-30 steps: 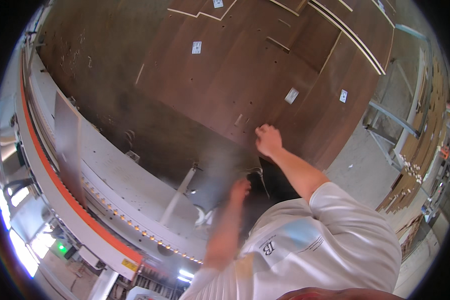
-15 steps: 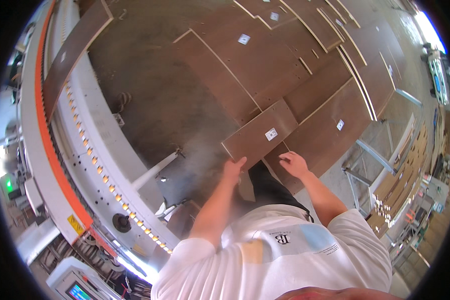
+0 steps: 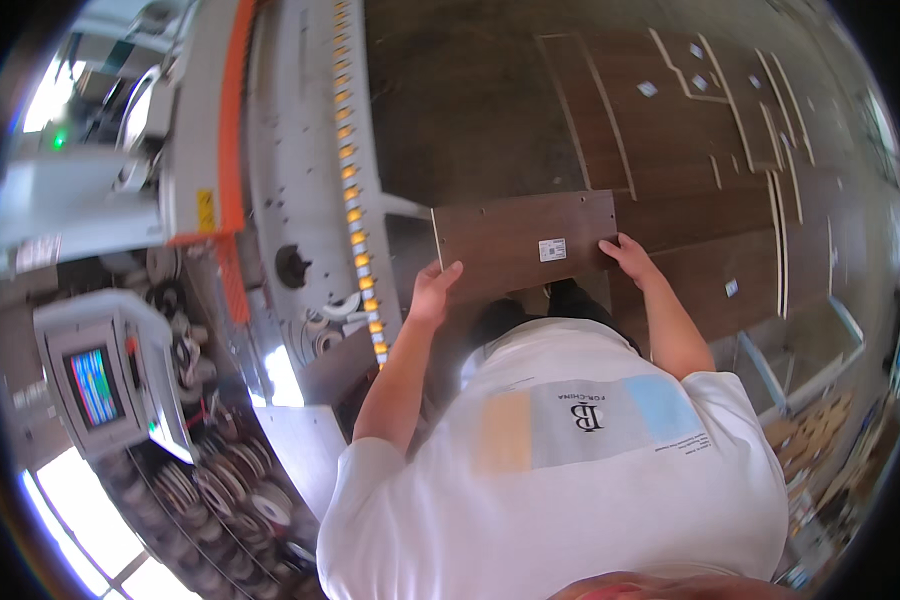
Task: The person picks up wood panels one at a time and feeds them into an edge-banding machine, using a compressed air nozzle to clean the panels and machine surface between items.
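Observation:
A brown rectangular wood panel (image 3: 495, 240) with a white label (image 3: 552, 250) on its face is held up in front of my body. My left hand (image 3: 435, 291) grips its left end near the lower corner, thumb on the upper face. At the opposite end, my right hand (image 3: 627, 257) is closed on the edge by the lower right corner. The fingers beneath the panel are hidden. Small holes show along the panel's far edge, and its left edge is pale.
To my left runs a long machine with an orange strip (image 3: 234, 120) and a row of yellow rollers (image 3: 356, 215). A control screen (image 3: 93, 385) stands at the lower left, near several stacked rolls (image 3: 220, 485). More brown panels (image 3: 670, 130) lie on the right, beside a metal frame (image 3: 820, 355).
My view has swung left toward the machine. The panel has come away from the other panels with my hands. My right hand, earlier beside the panel's near edge, now grips its right end.

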A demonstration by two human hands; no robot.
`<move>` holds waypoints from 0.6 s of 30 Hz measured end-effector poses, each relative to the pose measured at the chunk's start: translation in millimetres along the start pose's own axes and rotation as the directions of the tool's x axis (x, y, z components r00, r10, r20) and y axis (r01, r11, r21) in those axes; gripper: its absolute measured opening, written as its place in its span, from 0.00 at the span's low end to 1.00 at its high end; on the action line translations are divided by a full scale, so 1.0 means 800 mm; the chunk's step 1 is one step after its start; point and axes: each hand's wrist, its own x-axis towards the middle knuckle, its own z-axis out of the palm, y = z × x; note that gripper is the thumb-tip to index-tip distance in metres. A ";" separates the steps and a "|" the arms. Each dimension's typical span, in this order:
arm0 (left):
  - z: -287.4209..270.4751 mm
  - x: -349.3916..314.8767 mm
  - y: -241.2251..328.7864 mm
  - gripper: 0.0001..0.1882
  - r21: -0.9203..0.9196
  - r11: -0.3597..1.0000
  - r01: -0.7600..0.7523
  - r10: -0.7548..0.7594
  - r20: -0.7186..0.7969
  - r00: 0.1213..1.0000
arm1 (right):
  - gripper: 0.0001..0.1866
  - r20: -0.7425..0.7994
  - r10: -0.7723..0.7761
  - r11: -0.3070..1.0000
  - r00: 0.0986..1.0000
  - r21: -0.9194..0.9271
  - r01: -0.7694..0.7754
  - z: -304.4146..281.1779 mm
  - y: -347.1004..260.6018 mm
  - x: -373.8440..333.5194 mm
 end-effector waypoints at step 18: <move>-0.241 -0.136 -0.001 0.13 -0.296 0.655 -0.695 0.298 -0.745 0.597 | 0.20 0.716 -0.155 0.970 0.681 -0.018 0.241 0.396 -0.241 -0.046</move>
